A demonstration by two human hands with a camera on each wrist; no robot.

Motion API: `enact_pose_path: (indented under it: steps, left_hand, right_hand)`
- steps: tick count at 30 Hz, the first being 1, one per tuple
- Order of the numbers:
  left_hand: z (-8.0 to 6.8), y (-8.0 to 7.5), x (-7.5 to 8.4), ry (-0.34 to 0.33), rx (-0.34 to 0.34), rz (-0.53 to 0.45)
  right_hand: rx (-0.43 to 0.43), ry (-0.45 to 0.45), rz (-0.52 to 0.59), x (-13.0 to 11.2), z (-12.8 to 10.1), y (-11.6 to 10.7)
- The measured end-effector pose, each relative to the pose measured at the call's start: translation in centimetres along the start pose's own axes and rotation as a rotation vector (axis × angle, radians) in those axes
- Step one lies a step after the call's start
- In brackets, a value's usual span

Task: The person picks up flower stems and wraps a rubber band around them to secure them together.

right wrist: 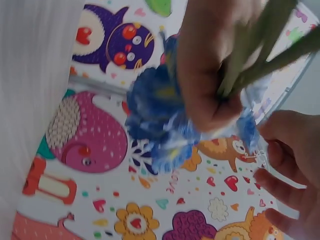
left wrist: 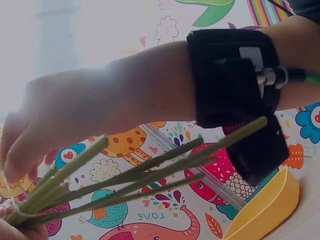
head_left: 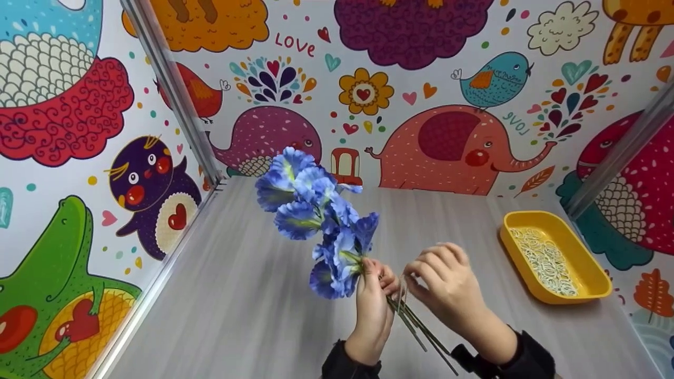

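Note:
My left hand [head_left: 376,279] grips a bunch of blue artificial flowers [head_left: 321,221] by its green stems [head_left: 421,326], holding the blooms up and tilted left above the grey table [head_left: 253,305]. My right hand [head_left: 416,276] sits just right of the stems and pinches a thin rubber band [head_left: 401,287] against them. In the right wrist view the left hand [right wrist: 210,75] wraps the stems [right wrist: 260,45] above the blooms [right wrist: 160,115], while the right hand's fingers [right wrist: 290,165] hold the band [right wrist: 262,157]. The left wrist view shows the stems [left wrist: 150,175] and band [left wrist: 12,202] under the right forearm.
A yellow tray [head_left: 518,263] filled with several pale rubber bands [head_left: 545,260] stands on the table at the right, also in the left wrist view as the tray [left wrist: 265,210]. Cartoon-printed walls enclose the table on the left, back and right.

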State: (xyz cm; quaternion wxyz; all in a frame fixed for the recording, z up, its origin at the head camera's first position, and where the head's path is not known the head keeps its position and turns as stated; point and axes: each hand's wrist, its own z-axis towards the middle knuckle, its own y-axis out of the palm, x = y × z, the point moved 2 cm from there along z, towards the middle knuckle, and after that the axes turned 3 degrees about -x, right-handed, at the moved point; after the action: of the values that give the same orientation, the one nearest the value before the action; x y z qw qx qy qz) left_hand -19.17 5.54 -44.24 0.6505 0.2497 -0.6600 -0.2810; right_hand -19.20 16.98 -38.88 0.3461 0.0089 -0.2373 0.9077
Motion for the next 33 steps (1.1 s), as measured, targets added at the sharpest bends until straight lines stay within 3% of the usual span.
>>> enact_pose_path:
  steps: [7, 11, 19, 27, 33]
  left_hand:
    - [-0.1, 0.6, 0.2, -0.056, -0.021, -0.049]
    - [-0.2, 0.9, 0.6, -0.088, -0.051, -0.077]
    - [-0.2, 1.2, 1.1, -0.161, -0.061, -0.158]
    - [0.3, 1.5, 1.6, -0.187, -0.051, -0.257]
    - [0.8, 1.6, 2.0, -0.166, -0.001, -0.364]
  right_hand:
    - [0.215, 0.029, -0.175, 1.4, 0.4, -1.2]
    - [0.240, 0.065, -0.234, 2.5, -0.3, -1.4]
    - [0.011, 0.229, -0.263, 4.1, -3.3, -0.2]
    - [-0.099, 0.279, -0.334, 3.2, -4.5, 2.1]
    - [-0.136, 0.297, -0.278, 2.2, -6.1, 3.3]
